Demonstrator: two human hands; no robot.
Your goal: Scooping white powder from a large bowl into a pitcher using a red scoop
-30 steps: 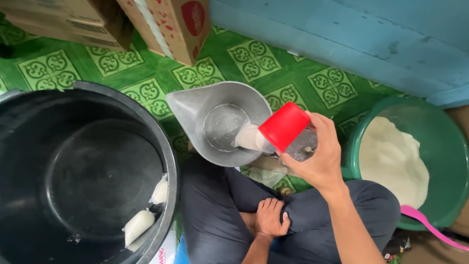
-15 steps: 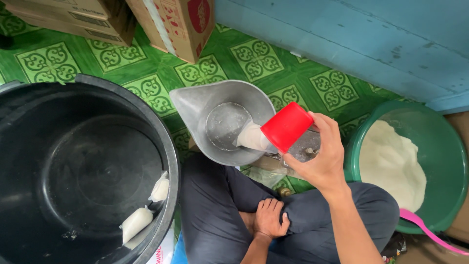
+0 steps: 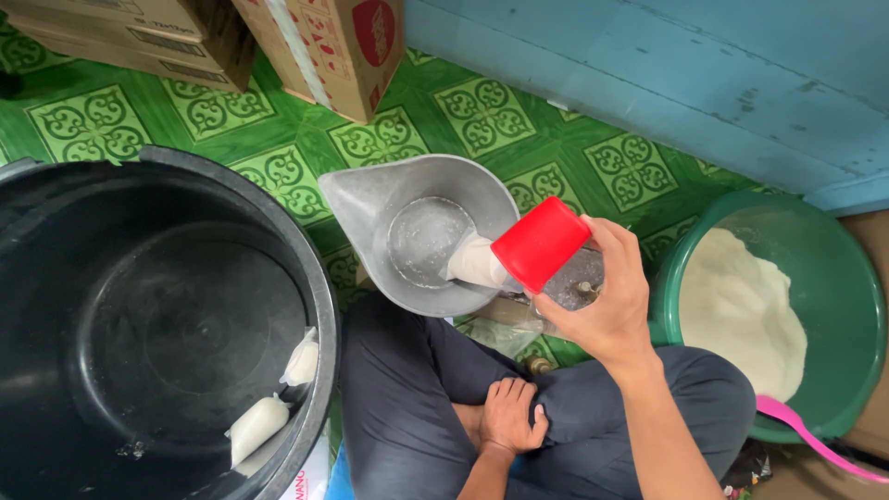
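While the person sits cross-legged on a green patterned floor (image 3: 278,157), the right hand (image 3: 602,301) grips a red plastic cup (image 3: 540,243), tipped so white powder (image 3: 474,264) pours into a metal scoop pan (image 3: 370,208). The cup looks light, stiff and smooth, likely a little slippery, and is best held around its side wall, as it is here. The left hand (image 3: 509,417) rests loosely on the knee, holding nothing. A green basin (image 3: 847,278) with more white powder sits at the right; a black tub (image 3: 319,296) at the left holds two small filled bags (image 3: 259,426).
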